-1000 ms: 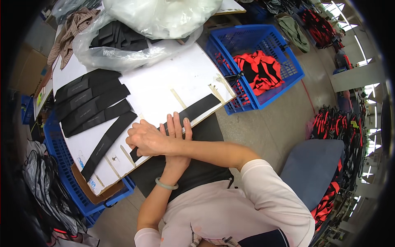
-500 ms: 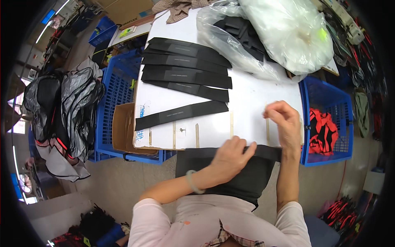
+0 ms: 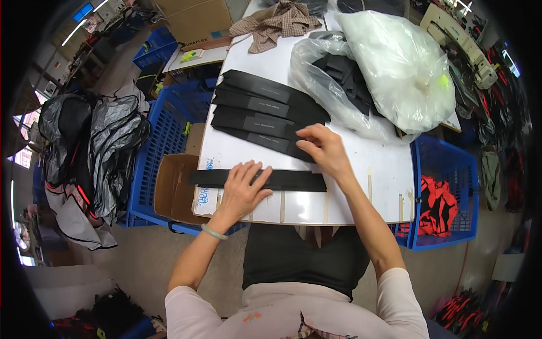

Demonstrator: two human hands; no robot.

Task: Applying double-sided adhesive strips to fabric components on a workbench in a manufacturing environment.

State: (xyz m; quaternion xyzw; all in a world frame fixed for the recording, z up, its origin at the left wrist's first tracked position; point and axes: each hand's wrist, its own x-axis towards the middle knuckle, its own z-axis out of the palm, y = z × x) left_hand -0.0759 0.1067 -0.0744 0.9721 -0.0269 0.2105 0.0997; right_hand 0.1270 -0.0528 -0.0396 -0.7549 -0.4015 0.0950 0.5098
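Observation:
My left hand (image 3: 243,189) lies with spread fingers on a single black fabric strip (image 3: 299,180), which runs straight across the near left part of the white table (image 3: 353,198). Any label in the strip's middle is under my hand or out of sight. Beyond it, several black strips (image 3: 265,121) with dark grey printed labels overlap in a fan. Above their right ends is my right hand (image 3: 327,151), its fingers curved and a gap showing between thumb and forefinger. Whether the fingertips touch the strips I cannot tell.
Clear plastic bags (image 3: 395,70) with black pieces stand at the far right, and a checked cloth (image 3: 276,25) lies at the far edge. Blue crates (image 3: 164,127) flank the table. A cardboard box (image 3: 172,189) sits at the left, red and black fabric (image 3: 437,206) at the right.
My left hand has moved from the table's front edge onto the nearest strip, which has gone from slanting to straight. My right hand has moved left to the fanned strips' ends.

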